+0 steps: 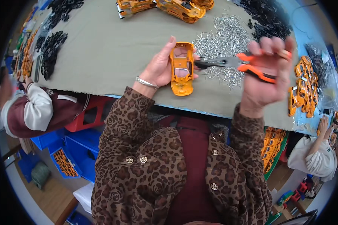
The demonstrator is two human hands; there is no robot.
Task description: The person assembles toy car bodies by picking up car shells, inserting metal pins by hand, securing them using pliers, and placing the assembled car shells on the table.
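A: Status, quick. Where's the car shell?
B: Orange car shell is above the beige cloth, hollow side up. Left hand grips it, fingers wrapped under. Right hand is closed round orange-handled pliers, tips at the shell's R edge; can't tell if they touch.
A: How to do it well?
B: IMO brace the shell firmly, keep tips level, go easy nr the clear window b/c it'd prob scratch.
A: Surface + rm?
B: Silvery pin pile under the pliers, black parts beyond. Blue crates lower L; maroon-jacketed co-worker L, white-topped co-worker R.
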